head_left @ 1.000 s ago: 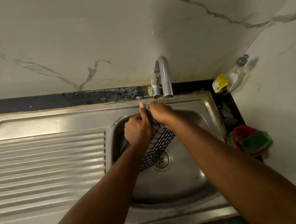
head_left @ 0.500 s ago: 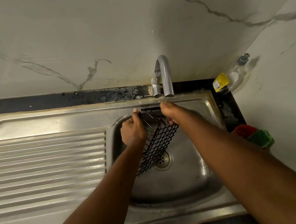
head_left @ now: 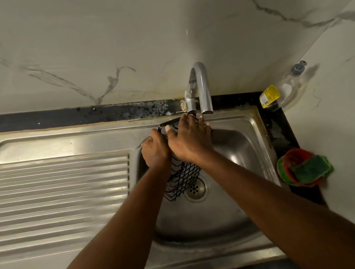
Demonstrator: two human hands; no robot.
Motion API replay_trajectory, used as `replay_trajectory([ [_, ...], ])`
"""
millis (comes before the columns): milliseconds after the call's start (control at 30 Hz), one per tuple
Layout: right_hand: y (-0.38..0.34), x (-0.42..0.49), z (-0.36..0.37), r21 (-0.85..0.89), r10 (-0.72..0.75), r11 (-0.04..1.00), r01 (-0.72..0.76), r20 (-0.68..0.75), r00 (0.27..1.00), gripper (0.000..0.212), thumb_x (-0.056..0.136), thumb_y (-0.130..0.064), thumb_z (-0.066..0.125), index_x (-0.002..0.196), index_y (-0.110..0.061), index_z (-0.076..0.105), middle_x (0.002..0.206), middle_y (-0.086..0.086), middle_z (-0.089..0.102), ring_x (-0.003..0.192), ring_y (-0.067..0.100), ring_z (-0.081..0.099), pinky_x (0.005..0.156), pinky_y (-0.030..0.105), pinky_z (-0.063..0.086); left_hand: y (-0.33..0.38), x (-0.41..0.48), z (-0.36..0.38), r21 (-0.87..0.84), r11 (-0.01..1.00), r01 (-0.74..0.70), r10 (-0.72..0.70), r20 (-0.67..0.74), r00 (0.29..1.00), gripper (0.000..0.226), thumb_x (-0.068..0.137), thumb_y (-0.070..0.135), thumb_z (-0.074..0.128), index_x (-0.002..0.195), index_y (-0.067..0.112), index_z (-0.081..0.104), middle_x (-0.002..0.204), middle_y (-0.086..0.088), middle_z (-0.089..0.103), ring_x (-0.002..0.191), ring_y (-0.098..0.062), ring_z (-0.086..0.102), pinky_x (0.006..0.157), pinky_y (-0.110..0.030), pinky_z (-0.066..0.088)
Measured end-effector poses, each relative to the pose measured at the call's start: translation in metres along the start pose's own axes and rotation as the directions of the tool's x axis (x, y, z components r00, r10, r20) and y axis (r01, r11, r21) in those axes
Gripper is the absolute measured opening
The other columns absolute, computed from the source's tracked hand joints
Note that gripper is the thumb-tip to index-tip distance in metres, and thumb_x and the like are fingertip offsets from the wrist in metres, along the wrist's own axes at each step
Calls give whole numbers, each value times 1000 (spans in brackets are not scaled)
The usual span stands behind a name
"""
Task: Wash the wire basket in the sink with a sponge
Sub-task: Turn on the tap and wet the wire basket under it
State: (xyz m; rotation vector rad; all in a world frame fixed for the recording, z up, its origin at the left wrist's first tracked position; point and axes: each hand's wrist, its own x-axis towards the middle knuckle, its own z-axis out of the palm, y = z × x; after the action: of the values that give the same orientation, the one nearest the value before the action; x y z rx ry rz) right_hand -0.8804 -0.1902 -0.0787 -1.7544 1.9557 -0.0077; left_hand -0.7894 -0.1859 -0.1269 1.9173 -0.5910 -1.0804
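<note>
A black wire basket (head_left: 181,180) hangs tilted over the steel sink bowl (head_left: 237,149), its lower end near the drain (head_left: 195,189). My left hand (head_left: 155,150) grips the basket's left rim. My right hand (head_left: 187,138) lies flat over the basket's upper part with fingers stretched out, the fingertips just under the tap spout (head_left: 203,85). A green sponge (head_left: 310,170) lies in a red and green dish on the counter at the right, away from both hands.
A ribbed steel draining board (head_left: 59,186) fills the left side. A clear soap bottle with a yellow label (head_left: 279,93) stands in the back right corner. Marble walls close in behind and to the right.
My right hand has moved from the basket's far right edge to lie spread over its top. The basket has shifted slightly; my left hand keeps its grip.
</note>
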Motion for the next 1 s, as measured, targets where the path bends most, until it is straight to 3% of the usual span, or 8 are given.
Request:
replay_trajectory([
  [100,26,24,-3,151,185,969,-196,83,979,87,100,-74,11,163,-15,18,168,14,23,154,34,26,123,58,12,-5,-1,-9,182,963,-198,179,111,977,55,97,51,20,92,8,56,102,-18,65,96,-33,64,88,-56,58],
  [167,42,33,-5,351,300,872,-342,170,939,79,104,-69,15,144,-11,50,130,9,64,120,27,62,107,48,41,-12,2,-13,330,888,-320,275,176,945,42,103,37,24,101,7,52,105,-13,62,100,-29,62,86,-45,57],
  [267,67,46,4,618,202,672,-407,377,904,61,105,-63,34,142,-18,53,124,11,63,116,27,60,104,45,44,-24,10,-16,345,896,-279,248,133,960,17,109,9,37,109,7,54,108,-16,64,104,-32,62,87,-44,56],
  [433,90,47,-3,762,-53,485,-429,516,855,83,76,-82,62,133,-22,67,118,7,66,106,21,59,100,45,40,-29,13,-19,-253,947,199,-153,190,970,41,105,41,35,95,16,66,94,-10,72,95,-29,65,87,-38,53],
  [533,88,51,1,804,-52,514,-299,377,925,70,88,-83,43,89,-21,74,100,11,74,99,25,66,104,47,37,-32,9,-21,-363,884,294,-208,258,944,43,107,45,36,100,18,68,92,-6,71,84,-19,61,73,-31,48],
  [633,80,50,3,868,5,416,-271,296,955,49,101,-66,43,85,-23,60,66,-2,52,58,14,51,72,34,47,-38,14,-22,-403,857,322,-208,302,931,49,103,53,41,109,14,71,96,-8,71,85,-21,59,72,-33,47],
  [767,79,46,-5,844,33,485,-229,244,969,51,105,-61,40,68,-26,48,53,-11,41,46,9,32,43,23,28,-23,13,-30,-432,851,297,-134,368,920,45,108,47,37,91,14,63,65,2,59,64,-14,53,59,-26,48],
  [1000,73,39,1,453,-16,887,-93,230,973,64,90,-84,37,88,-24,60,82,3,61,72,18,57,71,33,47,10,19,-38,-205,978,-34,135,503,854,45,113,40,35,97,9,64,92,-11,65,83,-19,64,73,-29,57],
])
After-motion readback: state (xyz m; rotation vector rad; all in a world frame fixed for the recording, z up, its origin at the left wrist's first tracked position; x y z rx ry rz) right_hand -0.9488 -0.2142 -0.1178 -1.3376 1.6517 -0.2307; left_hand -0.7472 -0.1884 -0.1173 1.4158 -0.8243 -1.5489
